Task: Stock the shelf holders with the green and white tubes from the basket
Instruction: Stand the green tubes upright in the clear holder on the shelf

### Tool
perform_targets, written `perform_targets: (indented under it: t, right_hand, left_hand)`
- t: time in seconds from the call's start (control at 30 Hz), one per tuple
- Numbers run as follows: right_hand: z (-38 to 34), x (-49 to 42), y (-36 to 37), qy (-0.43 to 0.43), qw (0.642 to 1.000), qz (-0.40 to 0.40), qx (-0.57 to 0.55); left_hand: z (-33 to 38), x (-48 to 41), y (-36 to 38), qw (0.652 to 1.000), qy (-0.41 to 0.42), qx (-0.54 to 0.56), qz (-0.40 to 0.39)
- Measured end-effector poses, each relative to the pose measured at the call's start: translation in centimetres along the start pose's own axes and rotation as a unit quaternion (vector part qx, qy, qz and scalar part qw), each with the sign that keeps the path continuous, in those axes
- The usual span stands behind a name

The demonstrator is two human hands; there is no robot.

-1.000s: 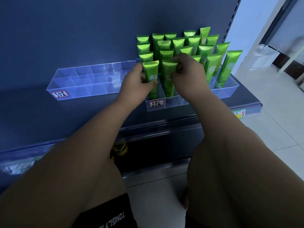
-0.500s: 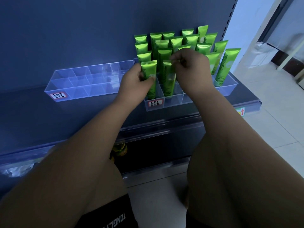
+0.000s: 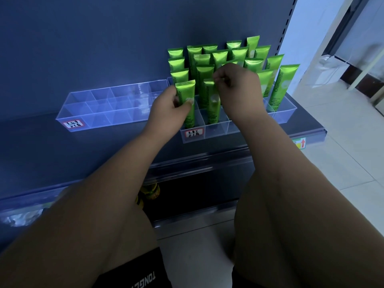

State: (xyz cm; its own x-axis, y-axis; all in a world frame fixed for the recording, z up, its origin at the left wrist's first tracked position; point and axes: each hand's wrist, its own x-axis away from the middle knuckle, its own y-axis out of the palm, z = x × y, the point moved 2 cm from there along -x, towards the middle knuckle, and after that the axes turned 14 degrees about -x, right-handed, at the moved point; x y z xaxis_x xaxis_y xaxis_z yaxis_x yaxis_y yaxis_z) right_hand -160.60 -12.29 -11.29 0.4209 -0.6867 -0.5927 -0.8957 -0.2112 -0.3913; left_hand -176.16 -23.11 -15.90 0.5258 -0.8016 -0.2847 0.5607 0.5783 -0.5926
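Nearest, black shorts with white lettering point(image 3: 141, 275) sit between two bare knees, and both forearms reach forward over a pale tiled floor point(image 3: 342, 152). On the lower shelf something yellow and green point(image 3: 149, 192) lies in shadow, too dim to identify.

On the dark blue metal shelf point(image 3: 41, 146) stand two clear plastic divided holders. The right holder point(image 3: 216, 132) has a white, red-bordered handwritten label point(image 3: 193, 133) on its front wall. Glossy green tubes stand upright in its compartments, flat crimped ends up.

The left hand point(image 3: 168, 109) grips the near-left green tube point(image 3: 186, 90), fingers curled round its side and thumb across its front. That tube stands in the front-left compartment. Just to its right, the right hand point(image 3: 239, 88) pinches the crimped top of a second green tube point(image 3: 212, 111), whose lower end sits in the next front compartment. The hands are close together but apart.

Behind them the rows of green tubes point(image 3: 220, 57) fill the holder back to the matte blue back panel point(image 3: 104, 38). The far-right tube point(image 3: 282, 86) reads "Chamomile" and carries a pale round mark.

The left holder point(image 3: 108, 113), a clear grid of thin dividers with its own label point(image 3: 72, 124), lies well to the left of the hands.
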Motion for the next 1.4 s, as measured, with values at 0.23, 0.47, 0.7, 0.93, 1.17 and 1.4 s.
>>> perform_targets:
  t: [0.23, 0.47, 0.7, 0.93, 1.17, 1.4]
  right_hand:
    - [-0.23, 0.16, 0.24, -0.009, 1.0, 0.0, 0.001]
    - [-0.16, 0.12, 0.25, -0.001, 1.0, 0.013, 0.0]
    - [-0.32, 0.17, 0.23, 0.004, 1.0, 0.02, 0.003]
    - [-0.64, 0.12, 0.14, -0.01, 0.999, 0.033, 0.022]
    - [-0.87, 0.12, 0.16, -0.028, 0.998, 0.016, 0.053]
    - [-0.99, 0.08, 0.31, -0.042, 0.996, 0.015, 0.075]
  left_hand:
    - [-0.01, -0.03, 0.1, 1.0, 0.004, 0.005, 0.003]
    - [-0.13, -0.01, 0.29, 1.0, 0.009, 0.008, 0.009]
    - [-0.02, 0.09, 0.14, 1.0, 0.019, -0.003, 0.017]
    - [0.29, 0.25, 0.05, 1.0, 0.013, -0.014, 0.024]
    - [0.44, 0.17, -0.15, 0.999, 0.004, -0.007, 0.035]
    - [0.42, 0.25, -0.14, 0.999, 0.005, -0.013, 0.031]
